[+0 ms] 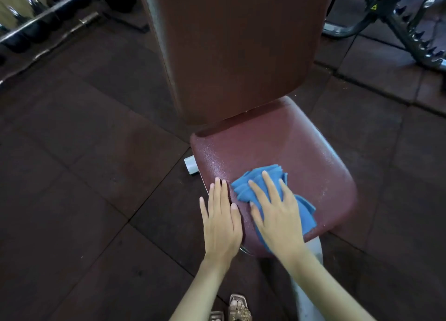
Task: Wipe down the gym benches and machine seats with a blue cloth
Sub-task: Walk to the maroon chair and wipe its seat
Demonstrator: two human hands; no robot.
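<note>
Hands meet on the maroon seat pad (277,151) of a gym bench. The right hand (277,214) lies flat with fingers spread, pressing the crumpled blue cloth (259,180) onto the near part of the seat; the cloth spills out past the fingertips and to the right of the palm. The left hand (222,219) rests open, palm down, on the seat's left edge, just beside the cloth. The upright backrest (236,50) rises behind. Dark rubber floor tiles (84,176) surround the bench.
</note>
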